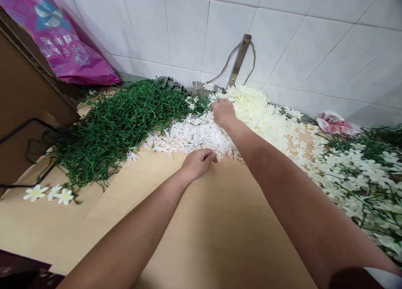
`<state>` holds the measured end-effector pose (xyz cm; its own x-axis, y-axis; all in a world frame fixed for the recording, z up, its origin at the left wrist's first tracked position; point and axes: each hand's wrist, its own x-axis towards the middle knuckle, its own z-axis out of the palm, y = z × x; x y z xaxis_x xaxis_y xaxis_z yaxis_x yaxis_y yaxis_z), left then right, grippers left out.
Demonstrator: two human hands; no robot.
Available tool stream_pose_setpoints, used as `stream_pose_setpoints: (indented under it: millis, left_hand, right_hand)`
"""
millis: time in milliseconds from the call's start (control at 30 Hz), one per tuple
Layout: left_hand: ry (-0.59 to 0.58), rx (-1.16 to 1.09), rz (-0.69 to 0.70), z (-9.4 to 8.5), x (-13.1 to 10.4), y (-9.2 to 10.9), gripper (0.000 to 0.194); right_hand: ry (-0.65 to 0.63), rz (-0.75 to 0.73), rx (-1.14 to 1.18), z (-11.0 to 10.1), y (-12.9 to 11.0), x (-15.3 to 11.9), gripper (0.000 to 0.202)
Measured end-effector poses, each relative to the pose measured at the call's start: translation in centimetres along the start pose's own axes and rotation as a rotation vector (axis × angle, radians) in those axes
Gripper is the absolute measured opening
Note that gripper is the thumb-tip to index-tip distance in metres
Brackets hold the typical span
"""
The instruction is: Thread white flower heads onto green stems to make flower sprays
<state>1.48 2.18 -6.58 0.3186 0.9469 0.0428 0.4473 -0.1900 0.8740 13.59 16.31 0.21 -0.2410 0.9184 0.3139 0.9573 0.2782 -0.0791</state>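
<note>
My left hand [198, 162] is closed, thumb against curled fingers, at the near edge of a heap of white stamen-like pieces [191, 134]. Whatever is between its fingertips is too small to name; a small white flower [219, 157] shows just beside them. Farther back, my right hand [223, 112] reaches in where the white pieces meet a pile of loose pale yellow artificial petals [257, 109]. Its fingers are curled down and what they pinch is hidden. Thin green plastic stems [135, 117] form a large tangled pile to the left.
Assembled white flowers on green stems [361, 180] lie in a heap at right. A brown cardboard box [28, 79] and a pink plastic bag [72, 50] stand at left. Behind are a tiled wall [185, 25] and a metal strip [240, 60] with cord.
</note>
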Motion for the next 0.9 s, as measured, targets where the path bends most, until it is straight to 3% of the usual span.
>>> stream_pose_setpoints:
  millis: [167, 267, 367, 500, 633, 767, 900]
  left_hand:
    - [0.033, -0.174, -0.002, 0.0, 0.2, 0.0, 0.028]
    - [0.093, -0.487, -0.033, -0.2, 0.3, 0.1, 0.022]
    - [0.134, -0.759, -0.045, -0.6, 0.3, 0.4, 0.030]
    - [0.149, -0.890, -0.045, -1.2, 0.3, 0.5, 0.036]
    - [0.170, -0.930, -0.068, -1.4, 0.2, 0.6, 0.039]
    - [0.177, -0.917, -0.089, -1.5, 0.2, 0.8, 0.038]
    - [0.238, -0.926, -0.126, -1.4, 0.3, 0.7, 0.037]
  right_hand:
    - [0.156, 0.030, 0.178, -1.5, 1.8, -1.2, 0.010]
    - [0.214, 0.046, 0.593, -2.6, 2.2, -3.8, 0.008]
    - [0.136, -0.097, 0.897, -2.9, 1.4, -7.3, 0.005]
    - [0.081, -0.345, 0.866, -2.0, 0.1, -10.7, 0.010]
    - [0.117, -0.473, 0.828, -0.7, -0.1, -11.5, 0.016]
    - [0.147, -0.535, 0.804, 0.2, 0.0, -11.4, 0.018]
    - [0.065, -0.510, 0.892, 0.4, 0.0, -11.5, 0.015]
